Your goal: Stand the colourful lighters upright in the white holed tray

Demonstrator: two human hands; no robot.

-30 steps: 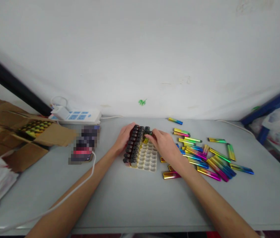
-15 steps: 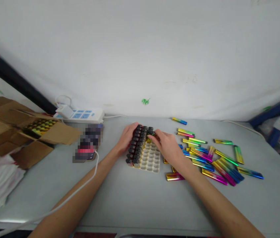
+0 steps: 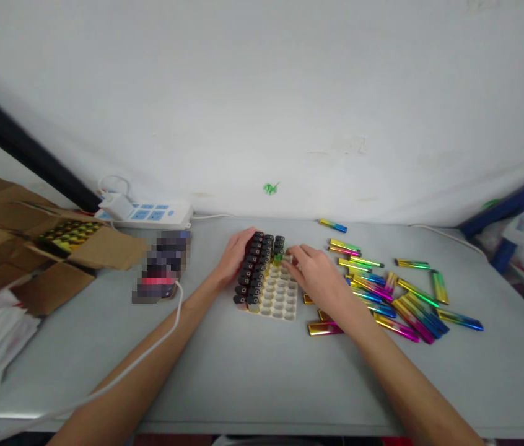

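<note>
As I am judging it, the step in hand is setting one slim piece upright in a holed tray [image 3: 284, 298]. The left grip [image 3: 236, 257] is resting against the outer side of the black-ended pieces [image 3: 256, 260], which are standing in two long rows just to its right. Its fingertips are hiding behind them, so I cannot tell whether it is clenching. The right grip [image 3: 318, 279] is reaching over the tray's right side, its thumb and fingers bending beside a greenish piece [image 3: 278, 257], which is standing in a short third row. The view is small and blurred here, so I cannot tell whether this grip is pinching the piece or is free of it. Unfilled holes are lying just to the near left of the right grip. To its right, the loose shiny pieces [image 3: 417, 319] are lying scattered on the tabletop [image 3: 253, 371]. The next move, I am thinking, is calling for a clean release, without knocking the neighbouring pieces, and for light support from the left grip.
</note>
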